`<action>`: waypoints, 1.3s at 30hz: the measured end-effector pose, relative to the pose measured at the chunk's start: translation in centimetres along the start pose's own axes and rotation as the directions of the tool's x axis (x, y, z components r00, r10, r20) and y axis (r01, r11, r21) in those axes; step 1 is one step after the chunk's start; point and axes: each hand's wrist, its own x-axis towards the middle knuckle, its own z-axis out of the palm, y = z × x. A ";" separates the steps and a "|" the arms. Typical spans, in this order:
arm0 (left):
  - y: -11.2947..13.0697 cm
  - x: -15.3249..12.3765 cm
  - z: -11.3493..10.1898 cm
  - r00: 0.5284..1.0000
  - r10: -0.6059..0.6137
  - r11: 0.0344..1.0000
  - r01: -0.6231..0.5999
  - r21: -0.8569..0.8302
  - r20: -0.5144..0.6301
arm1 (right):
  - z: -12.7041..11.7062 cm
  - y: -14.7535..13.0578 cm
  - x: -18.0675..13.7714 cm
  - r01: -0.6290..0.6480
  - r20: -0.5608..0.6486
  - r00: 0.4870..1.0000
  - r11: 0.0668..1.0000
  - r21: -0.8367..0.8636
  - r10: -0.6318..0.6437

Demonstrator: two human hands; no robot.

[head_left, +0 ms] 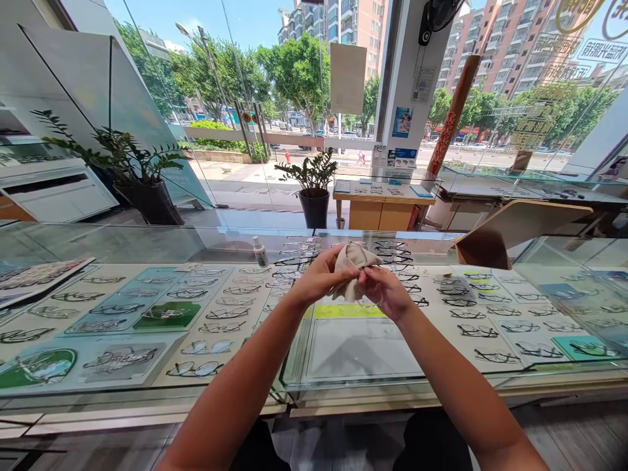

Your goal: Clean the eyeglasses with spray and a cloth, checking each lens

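The glasses [369,302] were in the middle of the frame, above the table [353,353], partly wrapped in a beige cloth [349,260]. The left hand [318,278] gripped the cloth and the right hand [388,292] pinched the glasses. A bottle [260,252] stood to their left.

bright daylight through windows [275,98]; glare on glass counter [147,248]; edges warped.

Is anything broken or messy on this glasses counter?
Nothing stands out. The display glasses under the glass counter lie in tidy rows, and the spray bottle stands upright on top. The left hand and right hand hold a beige cloth around one pair of glasses; no crack or spill shows.
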 end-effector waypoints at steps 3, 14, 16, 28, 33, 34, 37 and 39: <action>-0.3 0.1 0.5 1.000 0.021 0.999 -0.020 0.033 -0.007 | 0.2 0.2 0.0 -0.012 0.030 0.999 1.000 -0.017 0.012; -1.7 0.6 1.1 0.954 0.142 0.974 -0.087 0.210 -0.263 | 0.9 0.5 -0.1 -0.023 0.090 0.995 0.996 -0.089 0.031; -2.0 0.9 0.7 0.948 0.113 0.986 -0.071 0.150 -0.296 | 0.6 0.4 0.0 -0.013 0.069 0.997 0.996 -0.084 0.019; -1.0 2.5 -0.8 0.924 -0.147 0.847 -0.067 -0.527 -0.354 | -0.8 -1.6 0.7 0.219 -0.166 0.962 0.976 -0.001 -0.216; -0.4 2.2 -0.1 0.939 -0.152 0.805 -0.064 -0.590 -0.310 | -0.4 -1.6 0.3 0.342 -0.159 0.887 0.848 -0.406 -0.433; -0.5 2.2 0.1 0.939 -0.146 0.810 -0.067 -0.582 -0.311 | -0.3 -1.4 0.2 0.353 -0.131 0.859 0.759 -0.548 -0.495; -1.0 2.1 1.1 0.947 -0.126 0.833 -0.060 -0.549 -0.296 | 0.4 -0.3 0.0 0.268 0.010 0.793 0.335 -0.903 -0.609; -1.6 2.0 1.8 0.952 -0.130 0.844 -0.041 -0.535 -0.278 | 0.9 0.6 -0.1 0.168 0.103 0.797 0.055 -0.984 -0.596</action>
